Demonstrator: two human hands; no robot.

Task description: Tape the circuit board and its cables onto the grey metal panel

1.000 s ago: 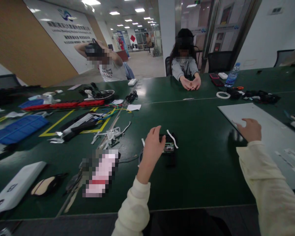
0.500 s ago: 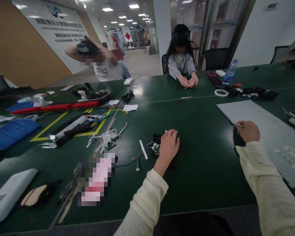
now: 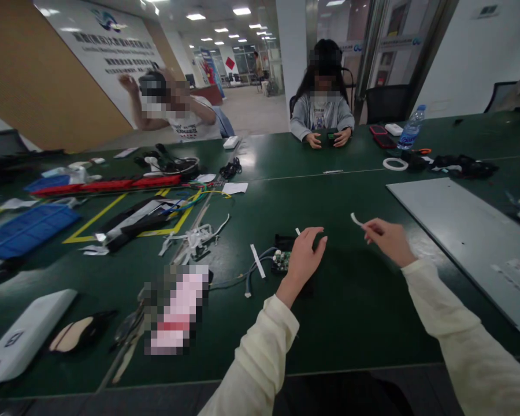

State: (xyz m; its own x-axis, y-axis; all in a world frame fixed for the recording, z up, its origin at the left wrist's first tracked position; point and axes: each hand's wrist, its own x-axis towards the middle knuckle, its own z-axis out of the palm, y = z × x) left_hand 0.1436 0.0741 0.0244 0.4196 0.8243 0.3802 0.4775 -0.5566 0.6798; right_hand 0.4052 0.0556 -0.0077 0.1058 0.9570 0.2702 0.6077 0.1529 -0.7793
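Pinched between the fingertips of my right hand (image 3: 387,240) is a short white strip of tape (image 3: 356,219), its free end curling up to the left above the green table. My left hand (image 3: 305,257) hovers over or rests beside a small circuit board (image 3: 281,260), fingers apart, thumb raised; it partly hides the board and a black part behind it. Grey cables (image 3: 250,277) run left from the board. Across them lies another white strip (image 3: 257,261). A small white tip (image 3: 298,231) shows just behind my left fingers.
On the right lies a grey-white flat panel (image 3: 455,231). A pink-screened phone (image 3: 179,312), a mouse (image 3: 75,334) and a white box-like device (image 3: 30,335) are at the left. Scrap strips (image 3: 197,241) lie mid-left, near a blue basket (image 3: 30,228). Two people sit opposite.
My right hand has left the panel's edge and moved left with the strip. My left hand has opened a little near the board. The person opposite now holds a small dark object.
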